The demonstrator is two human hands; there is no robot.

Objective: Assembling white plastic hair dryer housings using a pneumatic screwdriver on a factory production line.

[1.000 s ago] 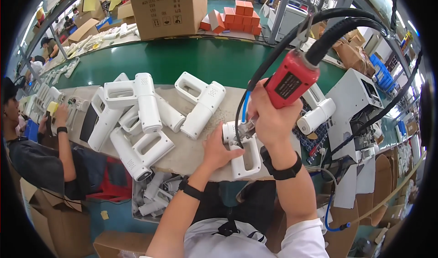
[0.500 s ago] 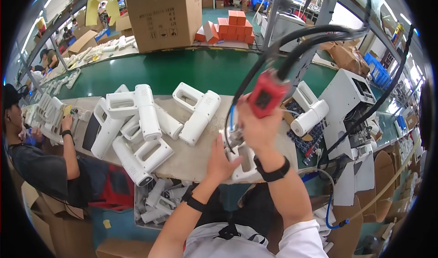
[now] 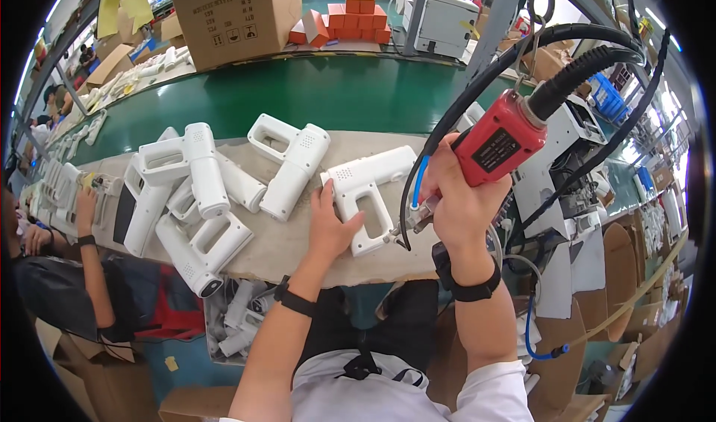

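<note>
White housing (image 3: 374, 170) lies on the tabletop (image 3: 294, 258), left hand (image 3: 332, 224) clasping its left side, seemingly to steady it; right hand (image 3: 470, 207), to the housing's right, grips a red power tool (image 3: 501, 140).

Left hand (image 3: 329, 228): central, fingers pointing far, thumb parted toward the right. Left forearm (image 3: 272, 347): bare, slanting from near left to far right. Right hand (image 3: 470, 205): right of centre, fingers wrapped. Right forearm (image 3: 485, 329): bare, angled far, slightly leftward.
</note>
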